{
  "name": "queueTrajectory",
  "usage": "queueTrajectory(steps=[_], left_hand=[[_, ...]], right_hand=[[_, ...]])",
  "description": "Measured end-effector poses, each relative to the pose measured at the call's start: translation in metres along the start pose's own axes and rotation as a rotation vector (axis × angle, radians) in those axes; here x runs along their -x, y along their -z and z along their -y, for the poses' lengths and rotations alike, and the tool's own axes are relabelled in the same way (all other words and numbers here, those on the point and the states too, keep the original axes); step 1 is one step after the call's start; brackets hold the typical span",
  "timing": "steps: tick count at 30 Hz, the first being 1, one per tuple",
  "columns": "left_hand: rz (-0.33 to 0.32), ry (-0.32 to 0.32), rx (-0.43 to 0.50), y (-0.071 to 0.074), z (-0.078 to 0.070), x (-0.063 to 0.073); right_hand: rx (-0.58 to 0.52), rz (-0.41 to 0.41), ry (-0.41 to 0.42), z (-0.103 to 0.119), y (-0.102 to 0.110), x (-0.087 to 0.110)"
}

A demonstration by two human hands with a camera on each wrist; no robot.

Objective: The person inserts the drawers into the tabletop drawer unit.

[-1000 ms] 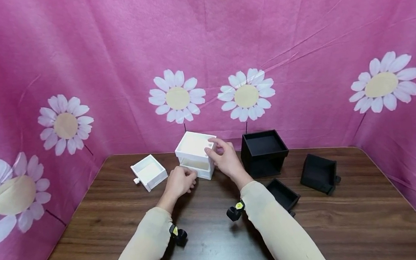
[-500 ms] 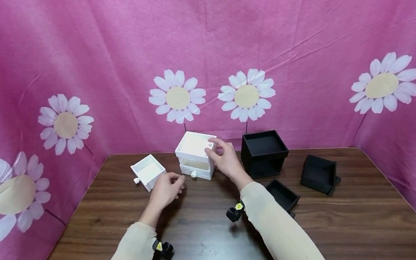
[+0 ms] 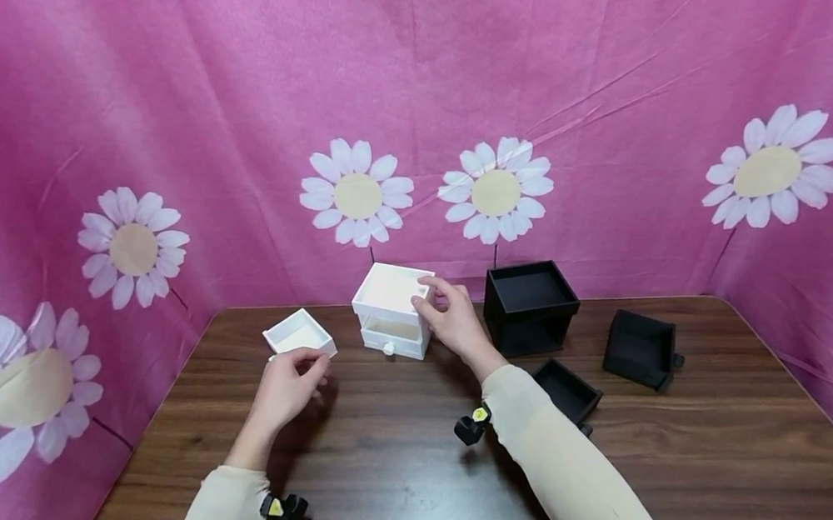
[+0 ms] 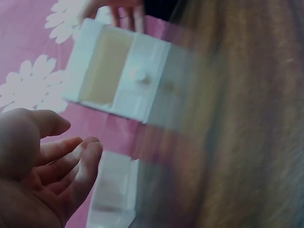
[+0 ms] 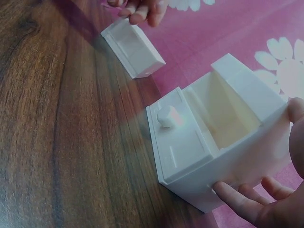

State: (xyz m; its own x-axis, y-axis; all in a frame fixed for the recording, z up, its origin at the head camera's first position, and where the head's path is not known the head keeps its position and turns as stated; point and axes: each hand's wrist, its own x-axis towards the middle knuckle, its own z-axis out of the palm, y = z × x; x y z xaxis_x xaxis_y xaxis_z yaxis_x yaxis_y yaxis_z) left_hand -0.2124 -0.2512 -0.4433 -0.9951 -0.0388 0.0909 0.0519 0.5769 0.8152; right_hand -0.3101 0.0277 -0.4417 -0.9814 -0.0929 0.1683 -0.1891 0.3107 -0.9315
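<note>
A small white drawer cabinet stands at the back of the table. Its lower drawer, with a round knob, is pushed in, and the upper slot gapes. My right hand holds the cabinet at its right side, thumb by the upper edge and fingers against the side wall in the right wrist view. A loose white drawer lies to the left, its front partly hidden by my left hand. That hand hovers over its near side, fingers loosely bent, nothing between them in the left wrist view.
A black cabinet with an open slot stands right of the white one. Two black drawers lie out: one black drawer near my right sleeve, another black drawer farther right. A pink flowered cloth hangs behind the wooden table.
My left hand has left the lower white drawer's front, uncovering its knob, and moved left to the loose white drawer. My right hand stays on the white cabinet.
</note>
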Motion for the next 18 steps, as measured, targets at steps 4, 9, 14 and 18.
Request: queueTrajectory(steps=[4, 9, 14, 18], left_hand=[[-0.048, -0.009, -0.041, 0.014, 0.001, 0.001], [-0.086, 0.006, -0.050, 0.028, 0.009, 0.003], [-0.093, 0.040, -0.054, 0.041, 0.020, 0.007], [-0.098, 0.050, -0.082, 0.048, 0.028, 0.008]], right_hand=[[-0.004, 0.001, -0.006, -0.001, -0.001, 0.000], [0.009, 0.001, 0.002, -0.001, -0.001, 0.001], [0.004, -0.001, 0.010, -0.002, -0.001, 0.000], [-0.002, -0.002, 0.009, -0.003, 0.000, 0.000]])
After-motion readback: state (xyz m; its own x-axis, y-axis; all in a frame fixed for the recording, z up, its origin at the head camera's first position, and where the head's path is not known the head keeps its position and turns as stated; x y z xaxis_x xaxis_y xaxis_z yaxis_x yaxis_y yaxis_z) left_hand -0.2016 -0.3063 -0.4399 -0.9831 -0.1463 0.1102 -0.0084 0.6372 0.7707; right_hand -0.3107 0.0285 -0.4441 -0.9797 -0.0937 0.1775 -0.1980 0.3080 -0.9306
